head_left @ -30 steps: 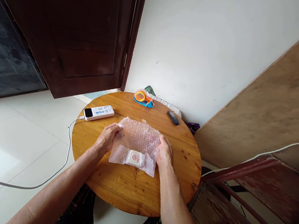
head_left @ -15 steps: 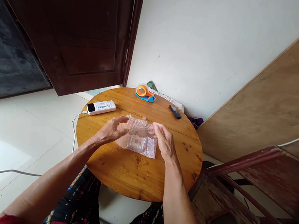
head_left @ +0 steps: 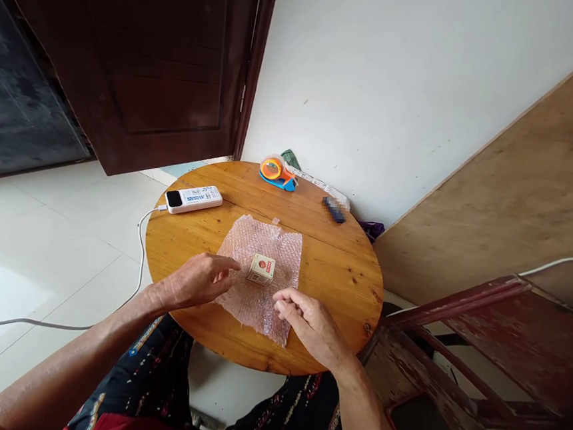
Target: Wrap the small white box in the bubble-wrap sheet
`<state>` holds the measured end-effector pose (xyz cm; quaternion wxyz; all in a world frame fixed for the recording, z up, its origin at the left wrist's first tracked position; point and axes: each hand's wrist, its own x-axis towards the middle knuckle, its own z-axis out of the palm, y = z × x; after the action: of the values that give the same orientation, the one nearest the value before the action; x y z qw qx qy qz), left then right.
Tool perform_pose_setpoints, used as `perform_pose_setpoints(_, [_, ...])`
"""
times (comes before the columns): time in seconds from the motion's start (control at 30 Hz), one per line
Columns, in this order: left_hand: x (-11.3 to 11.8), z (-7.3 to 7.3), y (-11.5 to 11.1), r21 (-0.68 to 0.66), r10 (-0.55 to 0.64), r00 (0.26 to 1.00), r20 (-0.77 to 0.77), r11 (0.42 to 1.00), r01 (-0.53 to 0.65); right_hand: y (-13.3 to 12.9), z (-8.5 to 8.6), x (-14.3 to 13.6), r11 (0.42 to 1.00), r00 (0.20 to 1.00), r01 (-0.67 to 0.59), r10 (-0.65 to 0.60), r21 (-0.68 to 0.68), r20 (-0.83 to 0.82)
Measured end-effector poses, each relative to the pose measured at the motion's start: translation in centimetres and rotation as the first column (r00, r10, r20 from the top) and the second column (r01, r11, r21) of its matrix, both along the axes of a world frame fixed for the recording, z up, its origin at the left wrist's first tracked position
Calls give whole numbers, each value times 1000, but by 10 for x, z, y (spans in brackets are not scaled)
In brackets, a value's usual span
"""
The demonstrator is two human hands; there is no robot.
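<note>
Box (head_left: 262, 269), one, small, seemingly cardboard. Location: on a sheet of bubble wrap (head_left: 242, 241), about the middle of the round table (head_left: 344, 294); the wrap's near corner reaches close to the table's near edge.

Handling, my estimate: light, fairly stiff in the walls, though liable to dent at the corners if I squeeze hard; dry surface, little slip expected. Contents unseen, so fragility uncertain. Best hold: two opposite upright sides, thumb against fingers, pressing evenly. Wrap: very light, limp, slick, likely to slide or spring up; best taken by its corners or loose edges.

Appearance: box cream-coloured, squarish, red panel and round reddish emblem on top, fine print on the near side, too small for me to read. Wrap clear with a pinkish cast, bubbled, creased.

Hands: my left hand (head_left: 206, 279), empty, thumb and fingers apart, fingertips just beside the box; my right hand (head_left: 307, 320), fingers half curled over the wrap's right part; whether they pinch it I cannot tell.
</note>
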<state>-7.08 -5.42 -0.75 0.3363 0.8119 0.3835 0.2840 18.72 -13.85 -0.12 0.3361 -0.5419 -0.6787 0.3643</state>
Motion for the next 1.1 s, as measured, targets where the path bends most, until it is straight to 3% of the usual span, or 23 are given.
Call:
perform_pose_setpoints(0.13, [26,-9,2,193,13,985,-175,981,22,27,0,-15,958,969,184,-214,221,120])
perform_pose_setpoints(0.3, [42,-36,1,195,-60,947,-315,973,127,55,-10,-32,944,950,81,-170,319,263])
perform_pose_setpoints(0.37, [40,-42,0,183,-77,940,-332,972,144,54,-10,-21,926,945,129,-223,356,238])
perform_pose_setpoints(0.43, [37,-42,-2,166,-96,934,-343,973,161,50,-9,3,866,911,274,-373,419,177])
perform_pose_setpoints(0.53, [34,-36,-4,126,-111,925,-363,978,167,44,-13,54,756,778,439,-590,486,215])
perform_pose_setpoints(0.63, [35,-35,-5,128,-101,931,-350,980,154,40,-23,93,788,699,444,-603,427,386])
perform_pose_setpoints(0.7, [36,-36,-5,140,-97,936,-337,978,152,38,-25,100,770,658,439,-627,463,417])
perform_pose_setpoints(0.8, [38,-38,-3,146,-101,934,-343,976,159,35,-18,77,689,642,416,-685,593,346])
perform_pose_setpoints(0.87, [39,-37,0,141,-108,927,-360,976,169,37,-11,48,720,735,327,-601,612,314])
perform_pose_setpoints(0.97, [42,-33,5,143,-121,917,-380,972,188,49,-8,5,858,855,102,-334,503,396])
perform_pose_setpoints(1.1, [43,-32,9,181,-116,920,-374,964,195,73,-22,-20,933,828,-49,-161,355,537])
